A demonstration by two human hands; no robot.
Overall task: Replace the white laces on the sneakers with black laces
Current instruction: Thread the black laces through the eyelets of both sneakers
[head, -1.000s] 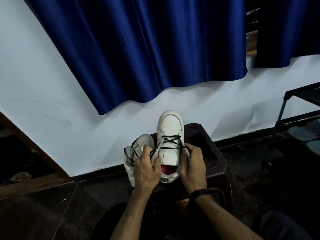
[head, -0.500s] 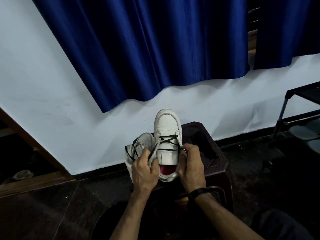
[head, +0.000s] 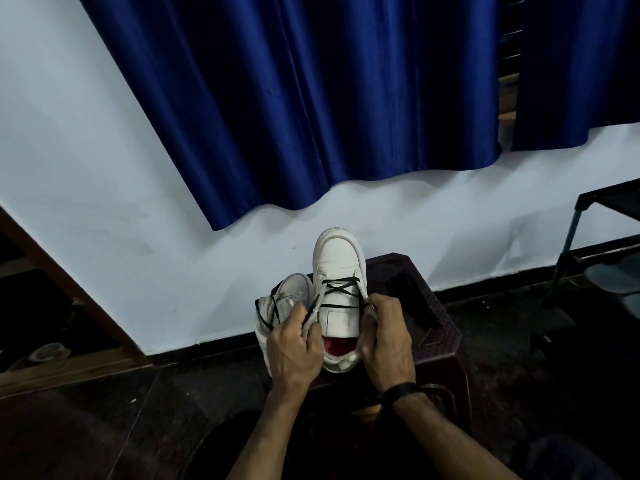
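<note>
White leather sneaker (head: 341,271) with a pink lining stands toe-up at lower centre of the frame on a dark brown plastic stool (head: 440,327), its thin black lace (head: 341,291) already crossed through the lower eyelets. Compared with a second ago, the shoe sits slightly straighter and both hands have crept up the eyelet flaps. The left hand (head: 292,344) and right hand (head: 388,337) each curl round a flap, pinching a lace end; threading looks about half done. Another white sneaker (head: 285,299) leans just left.
</note>
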